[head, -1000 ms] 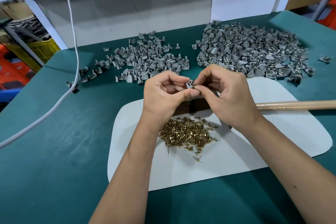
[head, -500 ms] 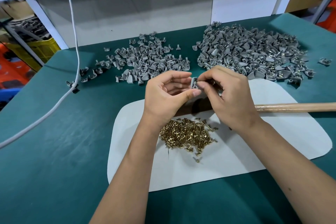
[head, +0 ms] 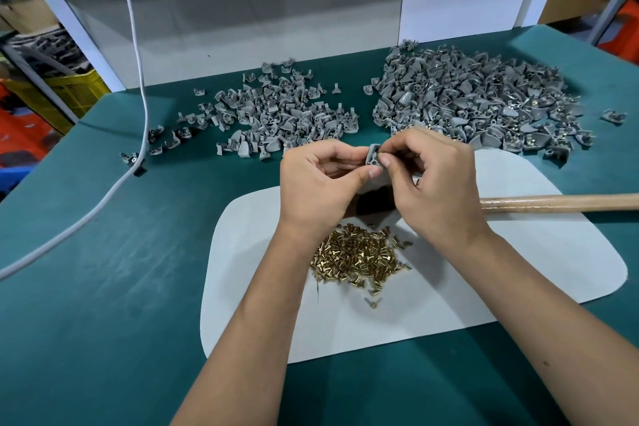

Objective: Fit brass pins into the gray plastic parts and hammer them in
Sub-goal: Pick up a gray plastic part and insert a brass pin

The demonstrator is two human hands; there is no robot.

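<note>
My left hand (head: 320, 183) pinches a small gray plastic part (head: 372, 159) between thumb and fingers, held above the white mat (head: 518, 280). My right hand (head: 437, 183) has its curled fingertips on the same part from the right; any pin between them is hidden. A heap of brass pins (head: 358, 256) lies on the mat just below my hands. The hammer's wooden handle (head: 560, 202) runs off to the right, and its dark head (head: 371, 202) shows under my hands. One pile of gray parts (head: 273, 114) lies behind to the left, a larger pile (head: 484, 104) to the right.
The green table top (head: 103, 287) carries a white cable (head: 114, 190) along its left side. A white wall panel (head: 242, 28) stands at the back. A yellow crate (head: 74, 93) sits beyond the table's left edge. A stray gray part (head: 613, 116) lies far right.
Both hands stayed together over the mat. The gray part has turned more upright between the fingers, and the right fingertips shifted on it.
</note>
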